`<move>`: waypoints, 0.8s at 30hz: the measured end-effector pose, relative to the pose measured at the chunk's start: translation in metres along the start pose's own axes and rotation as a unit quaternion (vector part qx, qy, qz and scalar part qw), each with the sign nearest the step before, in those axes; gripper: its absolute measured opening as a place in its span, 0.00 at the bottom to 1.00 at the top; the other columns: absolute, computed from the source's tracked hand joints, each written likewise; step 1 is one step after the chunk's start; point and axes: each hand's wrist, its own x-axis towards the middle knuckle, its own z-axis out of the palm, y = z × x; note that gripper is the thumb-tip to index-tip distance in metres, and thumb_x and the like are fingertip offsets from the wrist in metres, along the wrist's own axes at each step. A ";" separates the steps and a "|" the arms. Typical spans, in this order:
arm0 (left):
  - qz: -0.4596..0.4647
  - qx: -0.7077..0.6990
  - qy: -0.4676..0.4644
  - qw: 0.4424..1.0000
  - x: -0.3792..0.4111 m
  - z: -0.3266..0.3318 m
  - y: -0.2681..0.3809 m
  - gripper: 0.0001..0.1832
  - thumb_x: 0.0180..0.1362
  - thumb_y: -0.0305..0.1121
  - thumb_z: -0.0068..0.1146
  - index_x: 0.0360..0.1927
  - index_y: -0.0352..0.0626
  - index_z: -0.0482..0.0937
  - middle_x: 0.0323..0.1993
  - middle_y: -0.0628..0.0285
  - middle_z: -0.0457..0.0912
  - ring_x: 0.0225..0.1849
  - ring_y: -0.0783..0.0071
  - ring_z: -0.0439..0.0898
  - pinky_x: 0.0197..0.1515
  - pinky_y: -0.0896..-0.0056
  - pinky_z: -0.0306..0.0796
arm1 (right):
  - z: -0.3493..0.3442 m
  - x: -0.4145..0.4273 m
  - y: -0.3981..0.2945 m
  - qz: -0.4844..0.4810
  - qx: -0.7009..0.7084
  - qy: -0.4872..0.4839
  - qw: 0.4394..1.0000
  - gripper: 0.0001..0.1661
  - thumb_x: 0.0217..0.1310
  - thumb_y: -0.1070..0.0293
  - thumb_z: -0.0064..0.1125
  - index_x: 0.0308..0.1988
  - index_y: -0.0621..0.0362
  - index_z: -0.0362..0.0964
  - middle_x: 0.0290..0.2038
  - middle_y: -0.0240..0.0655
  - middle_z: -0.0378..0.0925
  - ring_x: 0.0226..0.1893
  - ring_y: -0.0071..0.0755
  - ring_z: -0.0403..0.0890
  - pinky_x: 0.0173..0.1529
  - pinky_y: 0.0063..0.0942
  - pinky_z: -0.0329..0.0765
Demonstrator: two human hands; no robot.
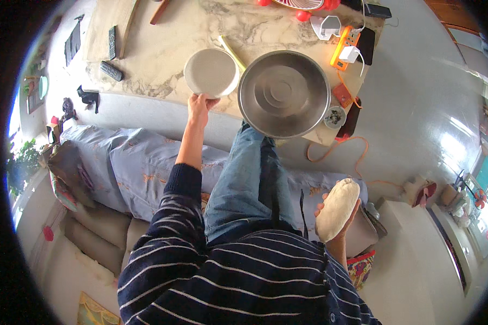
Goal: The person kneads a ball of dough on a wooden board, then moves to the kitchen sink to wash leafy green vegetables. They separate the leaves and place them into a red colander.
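My left hand (200, 109) grips the near rim of a round white plate or shallow bowl (211, 72) at the table's front edge. An oblong lump of pale dough (338, 209) lies in my right hand (351, 221), held out at my right side, away from the table. Just right of the plate a large stainless steel basin (284, 93) sits at the table edge; no food shows in it. Behind the plate and basin a pale yellow-green stick-like thing (232, 52) rests on the marble-patterned table (158, 53).
An orange power strip (345, 48) with white chargers, a small glass dish with dark bits (334, 117) and a dark phone-like thing (349, 120) lie right of the basin. Remote controls (111, 70) lie at left. A covered sofa (142, 162) is behind me; an orange cord (366, 150) crosses the floor.
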 end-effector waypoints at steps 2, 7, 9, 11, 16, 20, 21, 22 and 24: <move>-0.028 0.086 -0.038 0.995 -0.027 0.021 0.023 0.14 0.52 0.23 0.40 0.41 0.29 0.72 0.34 0.53 0.79 0.32 0.65 0.80 0.36 0.68 0.78 | -0.001 0.005 0.000 -0.006 0.004 -0.009 1.000 0.41 0.52 0.28 0.37 0.56 0.45 0.58 0.41 0.49 0.71 0.32 0.52 0.78 0.31 0.48 0.77; -0.114 0.147 -0.119 0.975 -0.058 0.066 0.011 0.12 0.52 0.25 0.41 0.38 0.31 0.74 0.31 0.52 0.79 0.31 0.66 0.80 0.32 0.67 0.78 | -0.009 0.006 0.002 0.000 -0.011 0.002 1.000 0.41 0.52 0.28 0.36 0.55 0.46 0.60 0.41 0.48 0.72 0.32 0.51 0.78 0.32 0.47 0.77; -0.143 0.172 -0.119 0.967 -0.060 0.084 -0.015 0.14 0.52 0.24 0.40 0.40 0.30 0.73 0.32 0.51 0.78 0.29 0.65 0.80 0.32 0.67 0.79 | -0.014 0.001 0.004 0.001 0.004 0.047 0.999 0.41 0.52 0.29 0.36 0.54 0.47 0.61 0.40 0.47 0.72 0.31 0.51 0.78 0.32 0.47 0.77; -0.116 0.130 -0.110 0.978 -0.059 0.102 -0.047 0.14 0.52 0.21 0.39 0.40 0.25 0.71 0.35 0.49 0.76 0.28 0.64 0.80 0.27 0.71 0.79 | -0.022 -0.003 0.006 -0.003 0.005 0.072 0.997 0.41 0.52 0.29 0.36 0.52 0.49 0.62 0.40 0.47 0.73 0.31 0.50 0.78 0.32 0.47 0.76; -0.093 0.224 -0.057 0.968 -0.029 0.122 -0.124 0.12 0.51 0.23 0.41 0.37 0.25 0.70 0.35 0.46 0.76 0.28 0.61 0.81 0.24 0.69 0.78 | -0.044 -0.010 0.007 -0.017 0.001 0.074 0.997 0.41 0.52 0.28 0.37 0.50 0.51 0.64 0.39 0.45 0.74 0.31 0.49 0.77 0.33 0.47 0.75; -0.091 0.264 -0.052 0.959 -0.017 0.130 -0.140 0.12 0.52 0.24 0.41 0.37 0.26 0.71 0.35 0.48 0.77 0.25 0.61 0.81 0.24 0.69 0.77 | -0.049 -0.016 0.009 -0.023 0.017 0.118 0.993 0.41 0.51 0.29 0.39 0.50 0.51 0.63 0.39 0.45 0.74 0.31 0.49 0.77 0.33 0.46 0.75; -0.107 0.250 -0.044 0.961 -0.017 0.129 -0.143 0.12 0.53 0.26 0.42 0.36 0.27 0.72 0.33 0.49 0.78 0.24 0.63 0.81 0.24 0.69 0.77 | -0.052 -0.015 0.008 -0.024 0.017 0.119 0.992 0.41 0.51 0.29 0.39 0.51 0.51 0.63 0.39 0.45 0.74 0.31 0.49 0.77 0.33 0.46 0.75; -0.122 0.236 -0.036 0.963 -0.016 0.128 -0.144 0.12 0.54 0.28 0.43 0.35 0.27 0.73 0.30 0.51 0.79 0.23 0.65 0.81 0.24 0.70 0.76 | -0.053 -0.014 0.008 -0.023 0.018 0.120 0.992 0.41 0.51 0.29 0.39 0.51 0.51 0.63 0.39 0.45 0.74 0.31 0.49 0.77 0.33 0.46 0.75; -0.164 0.343 -0.103 0.919 -0.023 0.135 -0.106 0.13 0.57 0.32 0.44 0.35 0.28 0.73 0.27 0.54 0.78 0.24 0.68 0.81 0.24 0.69 0.76 | -0.052 -0.012 0.006 -0.018 0.016 0.117 0.993 0.41 0.52 0.29 0.38 0.51 0.50 0.63 0.39 0.45 0.74 0.31 0.50 0.77 0.33 0.45 0.75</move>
